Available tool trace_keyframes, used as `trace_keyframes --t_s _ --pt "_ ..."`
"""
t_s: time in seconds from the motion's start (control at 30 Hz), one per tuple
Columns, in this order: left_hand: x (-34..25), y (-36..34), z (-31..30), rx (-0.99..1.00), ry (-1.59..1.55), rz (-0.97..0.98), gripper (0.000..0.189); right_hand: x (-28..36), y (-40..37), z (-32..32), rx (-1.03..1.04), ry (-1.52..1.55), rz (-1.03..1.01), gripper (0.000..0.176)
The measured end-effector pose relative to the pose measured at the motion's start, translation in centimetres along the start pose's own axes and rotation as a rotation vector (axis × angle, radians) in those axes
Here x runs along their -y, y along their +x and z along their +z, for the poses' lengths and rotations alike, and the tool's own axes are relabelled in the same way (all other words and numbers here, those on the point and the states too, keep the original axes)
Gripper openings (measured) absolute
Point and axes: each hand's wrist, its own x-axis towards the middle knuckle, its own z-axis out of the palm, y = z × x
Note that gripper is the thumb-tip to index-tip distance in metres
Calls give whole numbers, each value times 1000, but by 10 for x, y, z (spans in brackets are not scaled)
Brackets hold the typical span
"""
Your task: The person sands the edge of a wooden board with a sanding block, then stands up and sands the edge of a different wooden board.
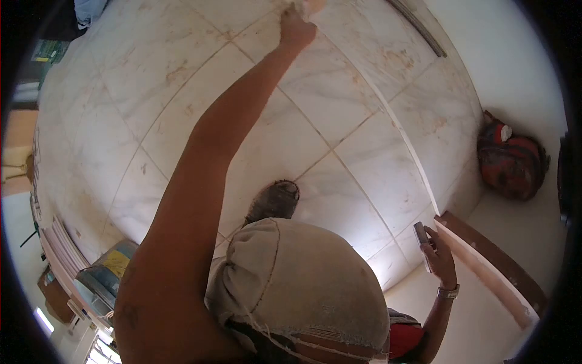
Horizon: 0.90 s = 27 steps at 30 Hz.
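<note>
Past a beige-trousered knee [309, 273], the left hand [297, 27] reaches across a smudged tiled floor [273, 139], its grip unclear. The right hand [441, 261] holds a flat grey object [421, 233] near a brown board [494, 255]; a red-and-black backpack [512, 161] sits by the wall [515, 60].

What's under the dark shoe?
Marble-look floor tiles show around the dark shoe; whatever lies directly beneath the sole is covered. Beige cloth overlaps the shoe's lower end in view, hiding that part.

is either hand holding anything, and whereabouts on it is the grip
The right hand holds a slim grey object with its fingers along one long side. Whether the left hand holds anything cannot be told.
</note>
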Motion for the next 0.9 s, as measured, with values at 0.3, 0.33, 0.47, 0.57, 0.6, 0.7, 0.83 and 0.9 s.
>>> trace_keyframes --t_s 0.3,0.33,0.47,0.57,0.6,0.7,0.83,0.9 --pt "-19 3 -26 -55 -91 199 58 -5 1 0 0 -5 -2 53" --pt "-11 4 -27 -56 -71 214 57 3 1 -1 2 -3 1 53" --pt "30 5 -45 296 330 155 61 10 2 -3 20 1 5 52" --pt "26 0 -47 -60 140 274 64 5 1 0 -8 27 -25 52" --pt "17 0 -48 -79 74 279 64 2 2 1 -3 24 -17 52" --pt "-10 -7 -34 -18 48 206 63 -2 2 -2 2 10 -4 52" --pt "-15 -9 -21 47 184 145 62 0 5 -1 4 21 -41 52" --pt "-7 3 -34 182 285 155 62 0 3 1 8 20 -36 52"
